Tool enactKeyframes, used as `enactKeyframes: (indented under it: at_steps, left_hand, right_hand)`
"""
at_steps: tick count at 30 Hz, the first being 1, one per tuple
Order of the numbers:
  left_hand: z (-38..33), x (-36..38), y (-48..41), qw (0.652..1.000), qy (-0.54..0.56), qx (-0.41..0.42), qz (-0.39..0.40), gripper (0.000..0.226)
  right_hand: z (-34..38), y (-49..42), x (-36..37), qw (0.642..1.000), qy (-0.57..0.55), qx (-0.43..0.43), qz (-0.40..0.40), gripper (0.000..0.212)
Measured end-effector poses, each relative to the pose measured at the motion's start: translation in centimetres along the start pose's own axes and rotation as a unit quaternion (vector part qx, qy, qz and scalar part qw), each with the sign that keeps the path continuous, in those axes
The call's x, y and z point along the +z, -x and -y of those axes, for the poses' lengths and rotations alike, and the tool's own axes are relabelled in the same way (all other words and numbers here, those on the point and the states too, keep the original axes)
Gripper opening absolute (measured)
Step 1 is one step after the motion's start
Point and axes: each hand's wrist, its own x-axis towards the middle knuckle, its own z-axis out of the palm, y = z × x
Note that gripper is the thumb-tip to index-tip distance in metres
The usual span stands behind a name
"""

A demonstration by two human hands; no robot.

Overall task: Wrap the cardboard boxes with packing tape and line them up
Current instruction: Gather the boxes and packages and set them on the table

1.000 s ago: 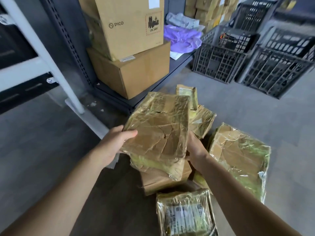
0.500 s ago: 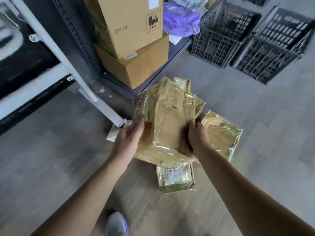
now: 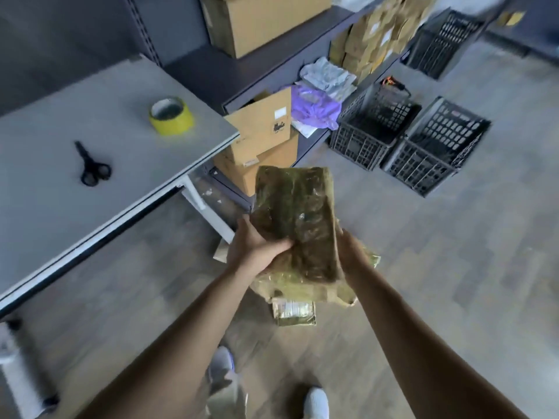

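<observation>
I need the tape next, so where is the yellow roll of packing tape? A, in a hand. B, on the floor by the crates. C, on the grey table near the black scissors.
C: the yellow roll of packing tape sits on the grey table, near the black scissors; the left hand and right hand hold a tape-wrapped cardboard box.

Yellow tape roll [image 3: 171,120], black scissors [image 3: 91,166], grey table [image 3: 54,213], purple bag [image 3: 314,107], yellowish-green wrapped box [image 3: 298,219].
</observation>
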Motion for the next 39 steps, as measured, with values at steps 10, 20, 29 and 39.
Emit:
enactKeyframes:
  at_steps: [10, 20, 29, 39]
  left_hand:
    - [-7.2, -8.2, 8.7, 0.983, 0.010, 0.074, -0.171, 0.081]
    - [-4.7, -22.3, 10.4, 0.960, -0.020, 0.114, -0.254, 0.065]
    - [2.7, -35.8, 7.1, 0.959, -0.018, 0.062, -0.278, 0.063]
    - [8.5, -46.6, 3.2, 0.953, 0.089, -0.079, -0.280, 0.047]
  right_hand:
    - [12.2, 9.5, -2.4, 0.979, -0.027, -0.183, 0.087, 0.050]
    - [19.8, 13.7, 8.1, 0.933, 0.174, -0.310, 0.053, 0.051]
    - [26.4, 16.5, 23.0, 0.894, 0.249, -0.361, 0.095, 0.046]
    - [33.4, 16.6, 36.3, 0.835, 0.308, -0.396, 0.226, 0.044]
